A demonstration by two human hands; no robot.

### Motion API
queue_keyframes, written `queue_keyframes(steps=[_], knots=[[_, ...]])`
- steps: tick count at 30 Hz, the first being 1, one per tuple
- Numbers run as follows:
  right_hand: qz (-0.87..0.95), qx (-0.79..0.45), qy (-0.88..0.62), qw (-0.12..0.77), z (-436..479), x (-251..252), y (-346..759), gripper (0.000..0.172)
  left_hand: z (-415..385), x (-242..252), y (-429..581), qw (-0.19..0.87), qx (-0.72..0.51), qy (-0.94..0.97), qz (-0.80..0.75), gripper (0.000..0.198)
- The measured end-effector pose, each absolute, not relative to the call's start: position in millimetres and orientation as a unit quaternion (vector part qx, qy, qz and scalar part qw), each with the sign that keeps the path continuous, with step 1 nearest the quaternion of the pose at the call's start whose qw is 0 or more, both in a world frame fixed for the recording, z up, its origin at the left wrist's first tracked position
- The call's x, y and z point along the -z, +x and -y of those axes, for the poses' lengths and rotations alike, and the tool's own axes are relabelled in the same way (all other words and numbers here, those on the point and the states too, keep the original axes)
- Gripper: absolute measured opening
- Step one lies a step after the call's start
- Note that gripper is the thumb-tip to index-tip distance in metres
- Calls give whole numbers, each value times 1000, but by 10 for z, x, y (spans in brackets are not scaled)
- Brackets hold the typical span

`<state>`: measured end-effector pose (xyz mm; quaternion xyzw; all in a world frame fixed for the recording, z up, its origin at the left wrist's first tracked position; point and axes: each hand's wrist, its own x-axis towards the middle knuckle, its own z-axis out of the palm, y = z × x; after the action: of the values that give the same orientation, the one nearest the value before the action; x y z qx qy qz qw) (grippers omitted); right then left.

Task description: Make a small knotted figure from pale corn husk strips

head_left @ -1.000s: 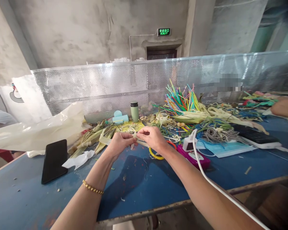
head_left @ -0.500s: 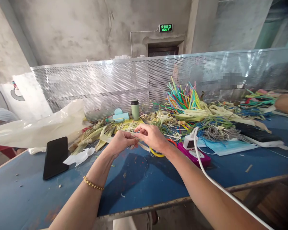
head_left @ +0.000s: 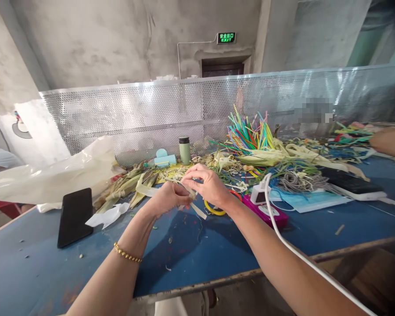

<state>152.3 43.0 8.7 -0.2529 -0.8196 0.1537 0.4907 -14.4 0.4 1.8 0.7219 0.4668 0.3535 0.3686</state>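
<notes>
Above the blue table [head_left: 197,259] my two hands meet at the middle of the view. My left hand [head_left: 167,198] is closed in a pinch on a pale husk strip [head_left: 197,210], whose loose end hangs down to the right. My right hand [head_left: 206,183] curls its fingers over the same strip from above, touching the left fingertips. A gold bracelet [head_left: 127,255] circles my left wrist. Just behind my hands lies a pile of dried corn husks [head_left: 131,186] and pale shreds.
A black phone [head_left: 75,216] lies flat at the left beside crumpled white paper [head_left: 108,216]. A pink power bank [head_left: 266,216], a white charger [head_left: 259,195] with its cable, a yellow ring [head_left: 213,210], a green flask [head_left: 184,151], coloured strips [head_left: 250,131] and a perforated metal screen [head_left: 151,118] surround them. Another person's arm [head_left: 390,142] shows far right.
My right hand has rolled over the top of the strip and my left has tucked under it. The strip's free end now hangs lower to the right.
</notes>
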Motion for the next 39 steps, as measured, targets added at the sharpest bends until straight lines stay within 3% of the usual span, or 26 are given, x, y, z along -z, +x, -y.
queue_keyframes(steps=[4, 7, 10, 16, 19, 26, 33, 39], knots=[[761, -202, -319, 528, -424, -180, 1601, 33, -33, -26, -167, 396, -421, 676, -457, 15], [757, -200, -377, 494, -418, -178, 1613, 40, -64, -16, -184, 389, -440, 665, -461, 17], [773, -256, -361, 456, -420, -133, 1589, 36, -70, -15, -187, 401, -448, 661, -449, 17], [728, -394, -334, 451, -416, -141, 1604, 11, -59, -13, -184, 468, -467, 642, -387, 14], [721, -433, -306, 446, -398, -170, 1616, 9, -66, -6, -191, 493, -473, 627, -374, 15], [762, -344, -299, 461, -455, -93, 1576, 11, -53, -41, -210, 511, -461, 619, -379, 17], [765, -88, -363, 524, -556, -111, 1627, 12, -57, -12, -168, 444, -441, 655, -424, 17], [862, -112, -289, 400, -445, -148, 1609, 15, -31, 16, -114, 342, -389, 705, -485, 20]])
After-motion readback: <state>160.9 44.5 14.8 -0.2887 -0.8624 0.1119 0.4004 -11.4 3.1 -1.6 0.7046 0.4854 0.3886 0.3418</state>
